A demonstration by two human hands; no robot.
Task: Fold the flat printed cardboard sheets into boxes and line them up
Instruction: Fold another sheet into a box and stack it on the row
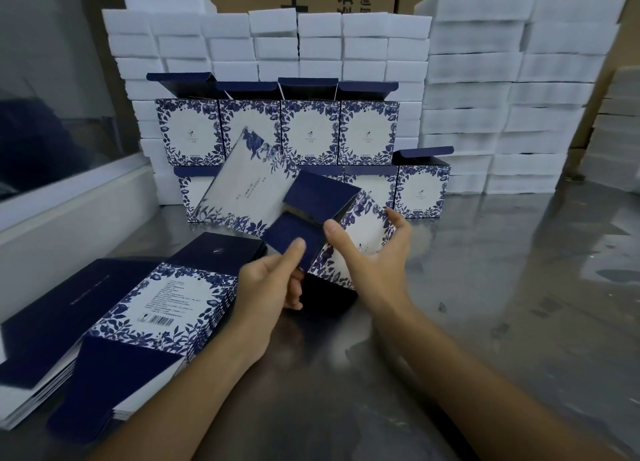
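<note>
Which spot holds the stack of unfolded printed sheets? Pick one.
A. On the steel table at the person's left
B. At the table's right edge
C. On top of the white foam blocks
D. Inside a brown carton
A: the stack of flat sheets lies on the steel table, beside the left hand.

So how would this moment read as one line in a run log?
step: folding box | left hand: pinches navy flap | right hand: cups box side | flat sheets: stacked left | finished boxes: lined behind
</note>
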